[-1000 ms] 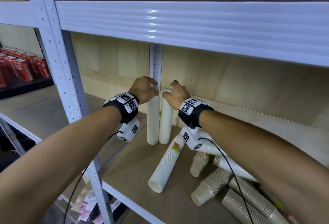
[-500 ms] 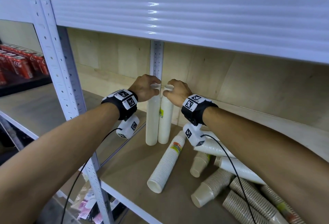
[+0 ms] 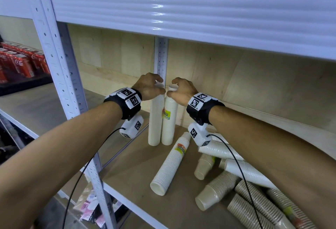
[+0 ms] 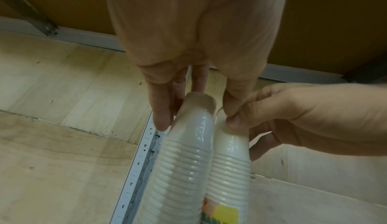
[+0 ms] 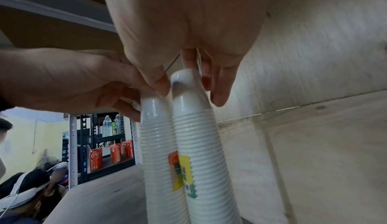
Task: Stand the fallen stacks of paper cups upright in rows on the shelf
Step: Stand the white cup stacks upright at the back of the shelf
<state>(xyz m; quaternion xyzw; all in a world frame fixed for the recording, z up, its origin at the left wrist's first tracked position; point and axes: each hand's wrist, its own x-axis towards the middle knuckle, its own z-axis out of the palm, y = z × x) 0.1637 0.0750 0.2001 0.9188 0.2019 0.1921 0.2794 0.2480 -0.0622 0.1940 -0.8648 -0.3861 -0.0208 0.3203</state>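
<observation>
Two white cup stacks, left stack [image 3: 155, 119] and right stack [image 3: 170, 117], stand upright, bases up, touching side by side at the shelf [image 3: 131, 170] back by the rear post; the right one bears a yellow label. Fallen stacks lie in front: one white stack [image 3: 171, 165] alone, a mixed white and brown heap [image 3: 236, 179] to its right.

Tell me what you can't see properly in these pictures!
- Head view: the tops of the two standing cup stacks are covered by the left hand and right hand.
- Head view: the brown cup stacks run off the bottom edge, so they can't be counted.
- Wrist views: the sticker words are too blurry to read.
- Head view: the right arm hides part of the fallen white stacks.
</observation>
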